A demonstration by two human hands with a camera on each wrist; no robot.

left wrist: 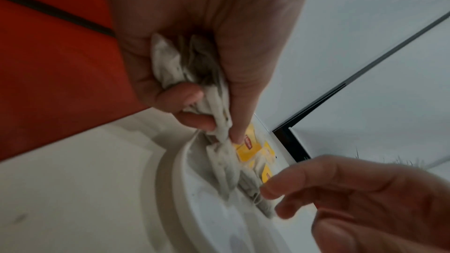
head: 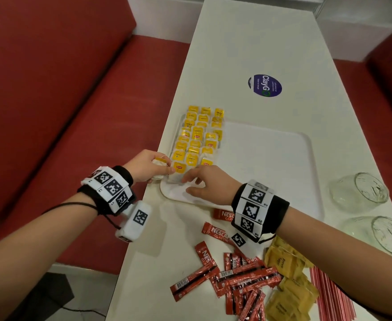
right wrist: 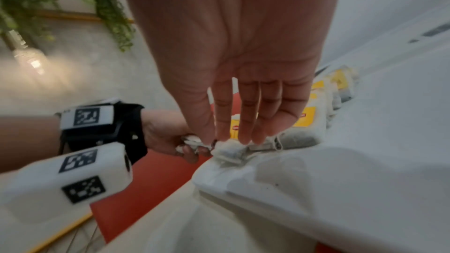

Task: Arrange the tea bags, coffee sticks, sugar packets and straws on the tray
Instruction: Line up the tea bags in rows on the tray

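Note:
Yellow-tagged tea bags lie in three rows on the left part of the white tray. At the tray's near-left corner my left hand grips a bunch of tea bags, fingers curled round them. My right hand reaches in beside it, its straight fingertips resting on a tea bag at the near end of the rows. Red coffee sticks, brown sugar packets and red-and-white straws lie loose on the table in front of the tray.
Two clear glasses lie on their sides to the right of the tray. A round blue sticker marks the table beyond it. A red bench runs along the table's left edge. The tray's right part is bare.

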